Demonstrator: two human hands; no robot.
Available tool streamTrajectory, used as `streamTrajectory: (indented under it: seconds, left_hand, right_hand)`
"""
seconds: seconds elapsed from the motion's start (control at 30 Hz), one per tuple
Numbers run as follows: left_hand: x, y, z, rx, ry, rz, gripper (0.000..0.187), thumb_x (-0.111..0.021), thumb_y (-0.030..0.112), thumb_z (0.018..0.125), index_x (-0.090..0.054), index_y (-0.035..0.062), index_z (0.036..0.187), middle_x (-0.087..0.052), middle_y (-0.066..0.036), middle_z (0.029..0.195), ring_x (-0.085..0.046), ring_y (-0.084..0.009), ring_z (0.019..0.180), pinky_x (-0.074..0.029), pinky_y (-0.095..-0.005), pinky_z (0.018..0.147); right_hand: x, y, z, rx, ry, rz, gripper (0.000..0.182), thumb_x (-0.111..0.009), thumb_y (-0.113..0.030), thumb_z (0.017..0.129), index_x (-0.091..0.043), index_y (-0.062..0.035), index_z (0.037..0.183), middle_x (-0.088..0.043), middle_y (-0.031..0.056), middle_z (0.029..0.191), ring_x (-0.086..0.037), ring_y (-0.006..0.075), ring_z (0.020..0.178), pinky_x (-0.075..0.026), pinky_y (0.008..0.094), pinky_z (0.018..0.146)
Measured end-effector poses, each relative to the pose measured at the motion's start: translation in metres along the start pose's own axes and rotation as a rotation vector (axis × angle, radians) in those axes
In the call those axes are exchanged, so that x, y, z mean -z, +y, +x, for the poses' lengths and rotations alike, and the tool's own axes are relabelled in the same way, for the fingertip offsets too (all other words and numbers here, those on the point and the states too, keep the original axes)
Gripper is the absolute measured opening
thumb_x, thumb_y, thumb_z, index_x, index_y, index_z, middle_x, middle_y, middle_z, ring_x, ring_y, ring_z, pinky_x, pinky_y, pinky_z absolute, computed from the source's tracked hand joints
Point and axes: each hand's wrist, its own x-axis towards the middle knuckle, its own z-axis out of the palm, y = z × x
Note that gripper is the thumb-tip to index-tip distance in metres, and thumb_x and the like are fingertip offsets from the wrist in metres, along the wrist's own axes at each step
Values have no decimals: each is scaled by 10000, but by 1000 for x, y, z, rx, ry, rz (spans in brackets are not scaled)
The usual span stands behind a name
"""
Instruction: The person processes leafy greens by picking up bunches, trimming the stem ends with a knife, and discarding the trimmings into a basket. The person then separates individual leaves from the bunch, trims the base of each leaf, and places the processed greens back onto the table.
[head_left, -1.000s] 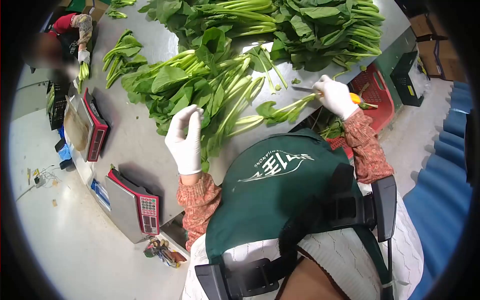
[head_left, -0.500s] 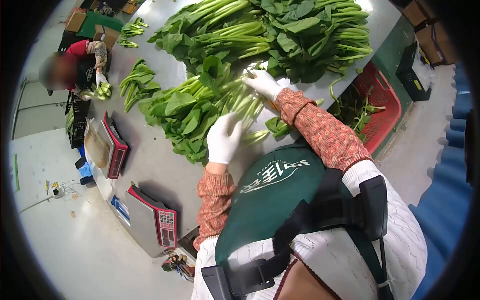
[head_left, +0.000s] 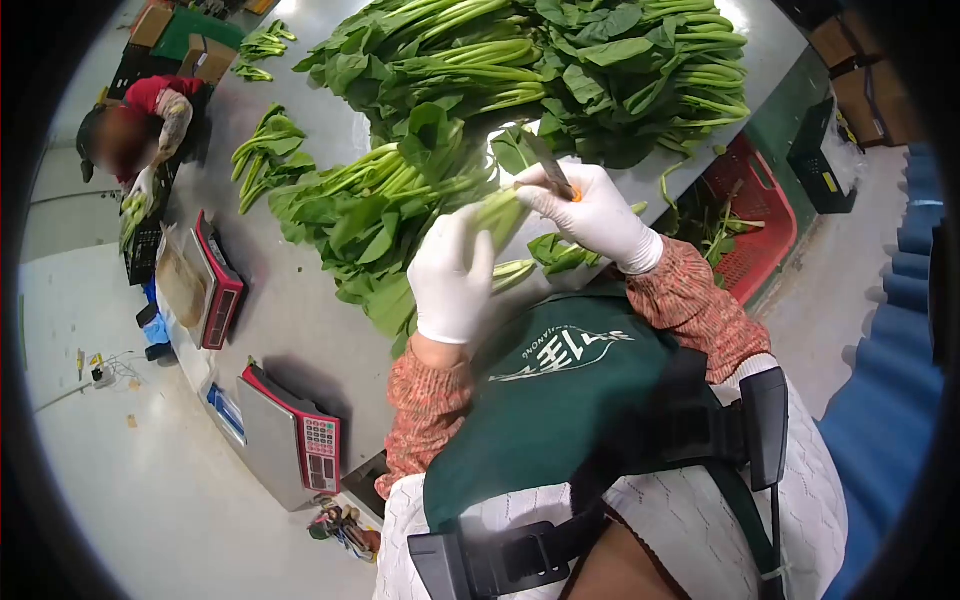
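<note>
In a white glove, my left hand [head_left: 452, 277] is closed round the stems of a leafy green vegetable [head_left: 497, 215]. My right hand [head_left: 588, 212], gloved too, grips a small knife [head_left: 551, 165] with an orange part near its handle, and its fingertips meet the stem ends. A pile of greens [head_left: 350, 215] lies on the metal table [head_left: 310, 320] beside my left hand. Bigger heaps of greens [head_left: 610, 75] lie beyond both hands. One small leafy piece [head_left: 560, 254] is under my right wrist.
Two red-edged scales [head_left: 320, 455] [head_left: 222, 290] stand at the table's left edge. A red crate [head_left: 775, 215] with leaf scraps is at the right, near a black crate [head_left: 825, 170]. A co-worker [head_left: 150, 125] bends over a dark crate at the upper left.
My right hand has come back toward me and turned, so the knife now shows clearly. My left hand has stayed near the stems. The co-worker's hand has moved from the table to the crate.
</note>
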Motion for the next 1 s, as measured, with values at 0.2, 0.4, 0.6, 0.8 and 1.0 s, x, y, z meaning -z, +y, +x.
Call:
streamTrajectory:
  seconds: [0.2,0.4,0.6,0.8,1.0]
  left_hand:
    - [0,-9,-9,285,-148,-395,271,-645,55,872,-644,-26,1131,-702,-164,1016,-684,-195,898,-523,-299,811]
    - [21,8,-12,526,-334,-774,283,-619,55,924,-633,-58,1182,-683,-34,1037,-606,-70,894,-496,-228,796]
    - [28,-2,-14,577,-481,-826,262,-616,117,954,-648,-22,1174,-684,-38,979,-609,-68,823,-488,-207,739]
    - [21,-3,-19,518,-582,-954,405,-616,161,949,-591,-7,1316,-686,-48,1061,-597,-92,918,-482,-244,835]
    - [11,-7,-34,418,-483,-485,301,-665,53,903,-622,-31,1189,-690,-46,1005,-622,-92,879,-502,-239,803]
  right_hand:
    - [0,22,-25,272,101,-554,367,-649,-13,863,-659,-108,1217,-690,167,904,-676,288,771,-522,336,692]
    - [7,49,-22,29,-105,-489,370,-622,-63,856,-652,-114,1221,-688,138,850,-655,245,724,-514,336,663]
    - [22,24,-29,-224,-283,307,369,-606,-154,967,-604,-78,1328,-593,-65,808,-508,15,698,-408,190,605]
    - [14,2,-22,-320,-474,246,304,-721,-315,887,-679,-98,1095,-624,-34,872,-506,41,649,-424,192,514]
    - [-5,13,-23,-123,-434,-151,229,-772,-230,859,-661,-32,886,-619,-19,737,-557,45,653,-464,206,587]
